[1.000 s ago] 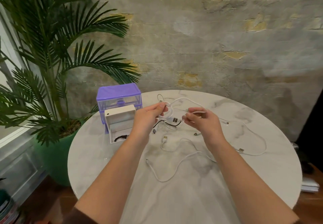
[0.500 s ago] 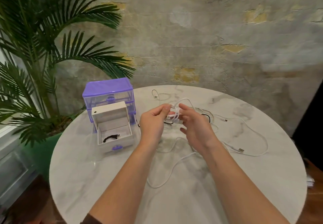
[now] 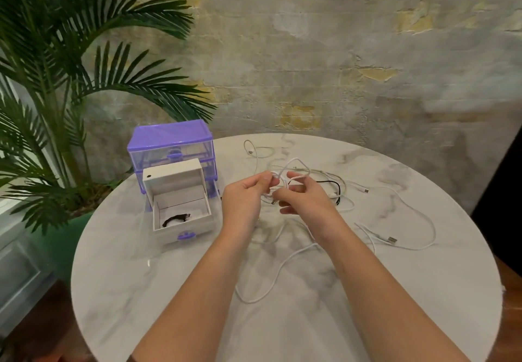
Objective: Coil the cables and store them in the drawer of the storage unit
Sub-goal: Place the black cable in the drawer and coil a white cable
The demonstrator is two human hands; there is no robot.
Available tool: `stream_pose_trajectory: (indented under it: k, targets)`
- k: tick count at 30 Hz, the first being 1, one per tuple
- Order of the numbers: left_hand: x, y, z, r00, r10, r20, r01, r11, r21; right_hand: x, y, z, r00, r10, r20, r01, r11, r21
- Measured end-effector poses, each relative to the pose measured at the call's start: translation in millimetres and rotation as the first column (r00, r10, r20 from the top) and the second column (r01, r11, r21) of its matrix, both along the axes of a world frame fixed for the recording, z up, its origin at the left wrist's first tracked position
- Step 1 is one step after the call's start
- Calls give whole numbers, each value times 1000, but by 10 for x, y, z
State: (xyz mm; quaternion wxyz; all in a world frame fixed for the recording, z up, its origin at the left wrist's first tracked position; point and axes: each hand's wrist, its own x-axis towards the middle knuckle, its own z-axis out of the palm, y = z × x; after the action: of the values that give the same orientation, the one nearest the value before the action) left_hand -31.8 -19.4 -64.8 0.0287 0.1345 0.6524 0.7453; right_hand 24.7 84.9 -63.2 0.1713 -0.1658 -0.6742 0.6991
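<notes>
Head view. Both hands meet above the middle of the round marble surface [image 3: 423, 291]. The left hand [image 3: 242, 202] pinches a small coil of white cable [image 3: 285, 176] between thumb and fingers; the right hand [image 3: 308, 200], fingers curled, grips the same cable just beside it. The uncoiled tail [image 3: 282, 274] hangs from the hands and trails toward the viewer across the surface. The open drawer [image 3: 180, 209] of the purple storage unit [image 3: 169, 141] lies to the left of the coil, nearer the left hand, with a black cable [image 3: 175, 219] already inside. Other loose cables [image 3: 401, 237] lie to the right, well apart from the drawer.
</notes>
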Motion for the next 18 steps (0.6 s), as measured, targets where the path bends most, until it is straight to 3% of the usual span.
stream_pose_trajectory:
  k: [4,8,11,15,18]
  targets:
    - [19,-3,0,1000,9,26,-9,1000,21,37,11,8,991,44,130,-49,998,34]
    - [50,-1,-16,1000,-16,4,16,1000,22,108,13,61,992,81,99,-77,996,-43]
    - [42,-16,-9,1000,5,17,-5,1000,21,126,6,74,993,95,67,-94,996,-7]
    - [14,-67,51,993,40,113,-49,996,77,111,30,23,992,-70,103,23,914,405]
    - [22,-65,93,981,-1,192,-22,993,117,105,110,-30,976,-207,63,139,822,552]
